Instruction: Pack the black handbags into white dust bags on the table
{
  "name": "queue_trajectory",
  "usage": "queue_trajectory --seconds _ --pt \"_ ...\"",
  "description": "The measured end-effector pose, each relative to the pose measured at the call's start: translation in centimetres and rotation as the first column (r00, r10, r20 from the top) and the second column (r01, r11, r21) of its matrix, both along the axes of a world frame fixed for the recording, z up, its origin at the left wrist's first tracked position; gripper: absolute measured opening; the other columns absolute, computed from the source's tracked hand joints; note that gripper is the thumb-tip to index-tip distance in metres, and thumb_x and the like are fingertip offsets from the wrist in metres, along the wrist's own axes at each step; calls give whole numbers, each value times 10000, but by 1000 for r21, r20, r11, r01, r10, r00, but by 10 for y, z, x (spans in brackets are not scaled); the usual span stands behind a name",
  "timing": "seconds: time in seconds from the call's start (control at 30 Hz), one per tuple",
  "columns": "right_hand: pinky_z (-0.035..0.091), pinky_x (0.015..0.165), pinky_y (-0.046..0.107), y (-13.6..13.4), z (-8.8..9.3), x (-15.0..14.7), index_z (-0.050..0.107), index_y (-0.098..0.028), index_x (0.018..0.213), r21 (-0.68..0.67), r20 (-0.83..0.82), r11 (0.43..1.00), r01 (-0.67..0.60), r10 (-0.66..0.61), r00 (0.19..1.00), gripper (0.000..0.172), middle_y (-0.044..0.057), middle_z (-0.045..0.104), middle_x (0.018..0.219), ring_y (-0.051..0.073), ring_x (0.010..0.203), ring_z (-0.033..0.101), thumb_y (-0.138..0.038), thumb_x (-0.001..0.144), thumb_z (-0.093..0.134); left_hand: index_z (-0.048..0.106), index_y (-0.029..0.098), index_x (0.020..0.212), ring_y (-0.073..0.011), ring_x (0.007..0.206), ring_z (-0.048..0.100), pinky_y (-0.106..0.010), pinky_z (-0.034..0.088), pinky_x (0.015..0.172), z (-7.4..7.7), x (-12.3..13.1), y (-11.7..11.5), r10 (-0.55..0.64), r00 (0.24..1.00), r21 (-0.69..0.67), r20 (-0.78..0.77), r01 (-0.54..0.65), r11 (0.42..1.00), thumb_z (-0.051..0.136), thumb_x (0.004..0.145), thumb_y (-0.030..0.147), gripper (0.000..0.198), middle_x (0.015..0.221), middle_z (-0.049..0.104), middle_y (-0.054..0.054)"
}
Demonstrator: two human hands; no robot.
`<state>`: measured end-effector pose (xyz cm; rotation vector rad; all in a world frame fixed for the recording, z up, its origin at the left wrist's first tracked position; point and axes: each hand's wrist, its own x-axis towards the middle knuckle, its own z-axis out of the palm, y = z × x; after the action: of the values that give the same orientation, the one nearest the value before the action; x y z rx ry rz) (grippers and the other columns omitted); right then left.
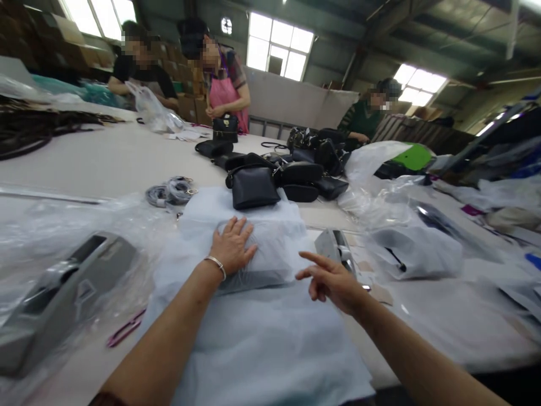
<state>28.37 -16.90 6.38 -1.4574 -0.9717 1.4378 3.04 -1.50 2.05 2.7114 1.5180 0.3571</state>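
The pale table (105,160) was the biggest thing, and it ran off towards 12 o'clock. On its near part lay the big, thin white sheets (270,349). Take the wrapped pack (274,254) as the middle of the clock. The heap of black bags (300,172) sat at 1 o'clock, and the big gray tape holder (91,282) stood at 9 o'clock. The pack lay on the sheets, with a dark edge at 6 o'clock and a cloudy cover on top; what was inside was hard to tell. One black bag (256,186) sat at 12 o'clock, on the far end of the sheets.

The left hand (232,245) lay on the pack, palm down, fingers spread wide. The right hand (329,282) hung between 3 and 4 o'clock, holding nothing, its pointer finger out and the others loosely bent. The gray straps (169,192) were at 10 o'clock, and the small pink snips (125,328) at 8.

Soft, even pushing seemed best, to keep the cover smooth and not squash the pack. Holding one side steady would probably have helped the other hand tidy the edge.
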Motion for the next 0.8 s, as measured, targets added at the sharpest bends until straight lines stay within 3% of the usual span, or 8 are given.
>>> queue_trajectory --seconds 0.07,0.17,0.3,0.47,0.8 --pt "342 391 207 47 8 -23 536 -236 1430 7 -61 998 -63 63 996 662 50 758 851 113 454 589 -388 809 709 466 235 1515 -343 1538 214 -621 368 1086 -1 -1 -1 -6 1000 3 11 6 1000 450 952 550 645 1658 324 -98" --pt "304 364 190 105 9 -44 508 -220 1445 2 -107 992 -123 122 987 588 -29 659 634 92 373 493 -330 878 620 471 243 1511 -353 1538 215 -635 349 1098 -1 -3 -1 -15 999 4 33 15 1000 460 948 555 643 1657 326 -97" --pt "261 352 163 151 2 -55 512 -216 1412 -87 -135 987 -136 123 983 485 -75 542 551 64 334 362 -256 929 531 468 276 1513 -362 1542 203 -642 328 1110 -4 -3 0 -5 998 2 59 5 1000 493 933 561 647 1663 315 -83" --pt "211 349 144 174 -4 -56 519 -227 1344 -203 -139 971 -127 99 985 389 -99 465 526 56 318 288 -239 958 470 470 297 1513 -369 1540 207 -660 308 1119 -8 -4 1 -6 997 -11 83 7 1000 503 929 552 638 1664 311 -77" --pt "166 347 149 189 -7 -59 569 -223 1276 -276 18 958 -75 84 996 309 -103 443 491 53 305 282 -292 996 459 473 306 1517 -397 1537 200 -685 298 1125 -8 -3 2 1 995 -29 101 2 1000 524 919 548 648 1661 317 -69"
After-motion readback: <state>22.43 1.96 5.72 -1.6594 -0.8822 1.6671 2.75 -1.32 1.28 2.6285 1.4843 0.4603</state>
